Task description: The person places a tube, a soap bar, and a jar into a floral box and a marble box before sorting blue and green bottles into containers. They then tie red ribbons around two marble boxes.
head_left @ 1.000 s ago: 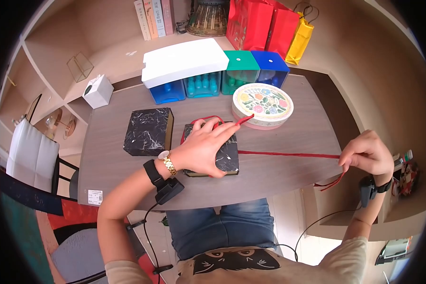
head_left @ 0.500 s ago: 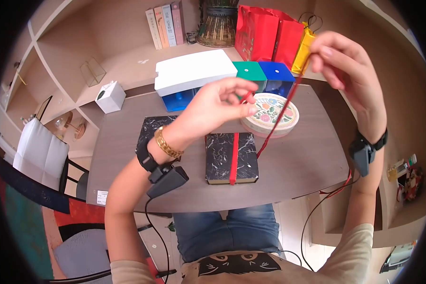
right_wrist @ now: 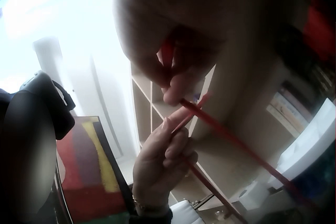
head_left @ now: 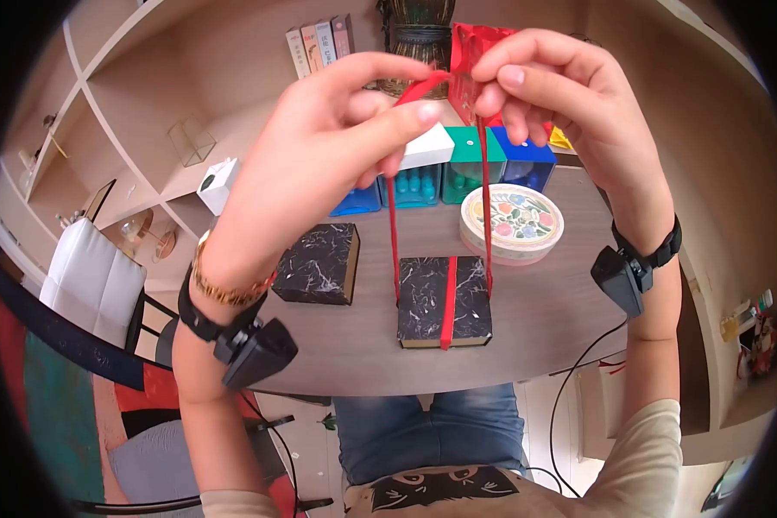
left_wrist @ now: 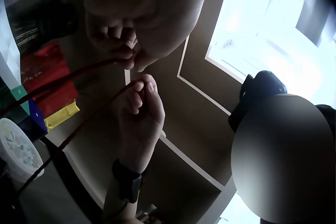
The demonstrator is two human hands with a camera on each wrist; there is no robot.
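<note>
A black marbled box (head_left: 423, 302) lies on the table with a red ribbon band (head_left: 449, 302) across its top. From its two sides red ribbon (head_left: 488, 207) rises to the hands. The left hand (head_left: 337, 129) pinches one length of ribbon between thumb and fingers above the box. Close beside it, the right hand (head_left: 570, 95) pinches the other length. In the left wrist view the right hand (left_wrist: 140, 124) and ribbon (left_wrist: 79, 127) show; in the right wrist view the left hand (right_wrist: 163, 166) holds ribbon near the right fingertips.
A second marbled box (head_left: 318, 263) lies to the left, an oval floral tin (head_left: 514, 220) to the right. Behind stand green (head_left: 473, 147) and blue (head_left: 527, 155) containers, a white lid, a red bag (head_left: 466, 56) and books (head_left: 319, 45). A white tissue box (head_left: 218, 186) stands at the back left.
The left hand has left the box top and risen. The right hand has come up from the far right toward it, and the ribbon now runs upward from both box sides.
</note>
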